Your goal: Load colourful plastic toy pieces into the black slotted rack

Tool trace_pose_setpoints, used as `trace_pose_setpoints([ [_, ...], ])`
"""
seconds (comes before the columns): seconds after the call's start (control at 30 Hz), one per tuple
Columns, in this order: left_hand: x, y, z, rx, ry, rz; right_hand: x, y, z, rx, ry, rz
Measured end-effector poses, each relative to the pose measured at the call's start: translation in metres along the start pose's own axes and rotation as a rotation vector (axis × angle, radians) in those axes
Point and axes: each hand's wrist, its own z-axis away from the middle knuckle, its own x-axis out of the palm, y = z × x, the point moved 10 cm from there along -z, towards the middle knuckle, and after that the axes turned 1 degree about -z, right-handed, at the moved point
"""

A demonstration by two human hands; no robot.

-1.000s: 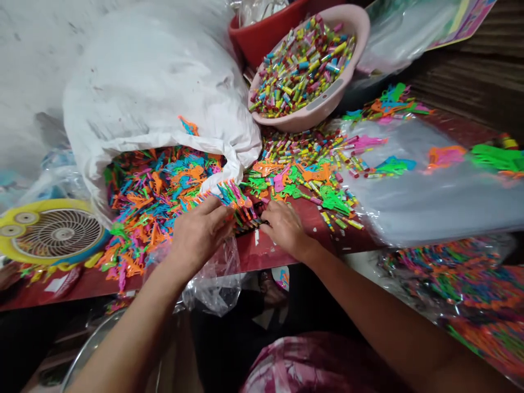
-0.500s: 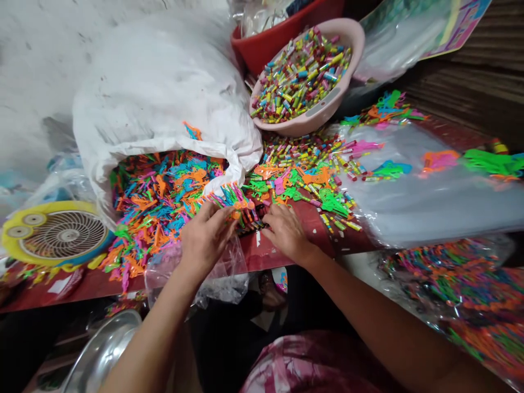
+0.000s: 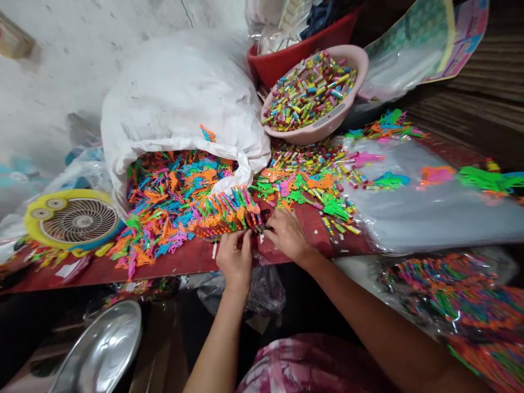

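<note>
Toy row [image 3: 229, 215] uncovered; left hand [image 3: 235, 259] shifted beside right hand [image 3: 289, 234].

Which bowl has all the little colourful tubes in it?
The pink bowl, in front of the red bowl. The red one holds clear plastic instead, and the metal bowl shows none.

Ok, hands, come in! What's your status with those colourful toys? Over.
Left hand and right hand meet at toy row end, grip unclear. Row lies on table before sack. Loose toys crowd both sides.
</note>
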Motion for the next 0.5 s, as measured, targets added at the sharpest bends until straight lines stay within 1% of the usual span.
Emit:
trace_pose_setpoints([
  [0.1,-0.007,-0.01,0.001,-0.043,0.048,-0.009,0.005,-0.009,0.007,-0.012,-0.015,-0.034],
  [0.27,-0.029,-0.024,0.013,-0.105,0.138,0.029,0.011,-0.033,0.02,-0.057,-0.019,-0.037],
  [0.37,-0.032,-0.02,0.015,-0.028,0.137,0.004,0.013,-0.04,0.022,-0.053,-0.015,-0.022],
  [0.43,-0.031,-0.015,0.014,0.029,0.115,-0.047,0.014,-0.041,0.022,-0.058,-0.024,-0.016],
  [0.5,-0.028,-0.013,0.012,0.046,0.088,-0.095,0.015,-0.043,0.022,-0.074,-0.033,-0.012],
])
